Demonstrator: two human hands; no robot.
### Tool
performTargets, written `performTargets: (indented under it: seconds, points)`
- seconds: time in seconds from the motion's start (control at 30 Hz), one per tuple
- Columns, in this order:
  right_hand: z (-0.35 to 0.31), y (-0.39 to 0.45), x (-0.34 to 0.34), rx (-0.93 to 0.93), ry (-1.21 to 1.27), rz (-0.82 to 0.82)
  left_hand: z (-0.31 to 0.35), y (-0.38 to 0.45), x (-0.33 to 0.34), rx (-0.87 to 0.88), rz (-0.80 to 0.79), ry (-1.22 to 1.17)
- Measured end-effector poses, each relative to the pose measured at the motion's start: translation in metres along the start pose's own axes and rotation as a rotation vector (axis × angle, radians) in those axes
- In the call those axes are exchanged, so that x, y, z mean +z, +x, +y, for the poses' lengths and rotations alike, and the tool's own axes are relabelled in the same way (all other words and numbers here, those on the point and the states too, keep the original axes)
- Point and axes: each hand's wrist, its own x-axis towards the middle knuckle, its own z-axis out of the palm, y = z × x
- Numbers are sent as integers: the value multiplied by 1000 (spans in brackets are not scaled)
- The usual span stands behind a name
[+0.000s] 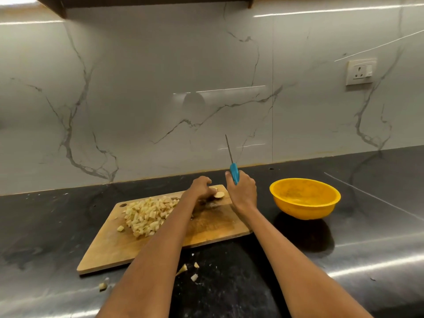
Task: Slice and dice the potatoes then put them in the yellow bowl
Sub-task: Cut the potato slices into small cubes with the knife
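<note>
1. Mostly, the potato was already diced: a pile of pale cubes (149, 213) lay on the left half of the wooden cutting board (213, 228), and a few strays (194, 277) sat on the dark counter (367, 249) in front of it.
2. The left hand (202, 188) curled its fingers over the last potato slices (218, 194) at the board's far edge.
3. The right hand (242, 191) was fisted around the blue-handled knife (234, 173), blade raised.
4. The yellow bowl (305, 198) stood just right of the board, seemingly empty.
5. Cut potato likely felt firm, wet and slippery; small cubes were best scooped together.
6. No readable writing showed.
</note>
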Motion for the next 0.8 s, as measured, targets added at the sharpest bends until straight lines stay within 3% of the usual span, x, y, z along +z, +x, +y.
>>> performTargets:
  seconds: [0.23, 0.33, 0.5, 0.57, 0.8]
  points:
    - [1, 0, -3, 23, -15, -1, -8, -13, -9, 47, 168, -155]
    - [-1, -1, -8, 37, 33, -25, -8, -34, -15, 59, 117, -242]
    - [-7, -16, -21, 75, 183, -164, -4, -93, -7, 133, 25, -116]
    - [-14, -22, -26, 80, 208, -191, -7, -111, -1, 136, 60, -39]
    - [-35, -68, -64, 272, 3, -443, -24, -134, 10, 163, 194, -32]
